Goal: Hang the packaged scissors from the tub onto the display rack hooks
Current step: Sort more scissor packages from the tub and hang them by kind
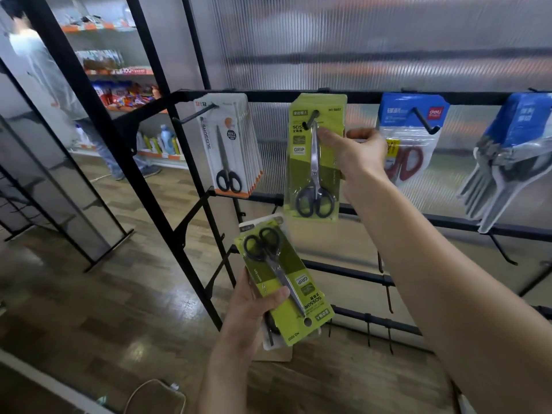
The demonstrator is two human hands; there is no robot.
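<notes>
The right hand [357, 150] pinches the upper edge of a green scissors pack [315, 156], thumb on its face and fingers curled behind, so the punched hole at the top stays aligned on the black hook [310, 119] just above and to the left of the thumb; the pack already hangs on that hook. Below it, the left hand [254, 309] grips a small stack of green packs [283, 282] inverted, thumb across the front, probably to keep the next ones within reach. The tub is not in view.
</notes>
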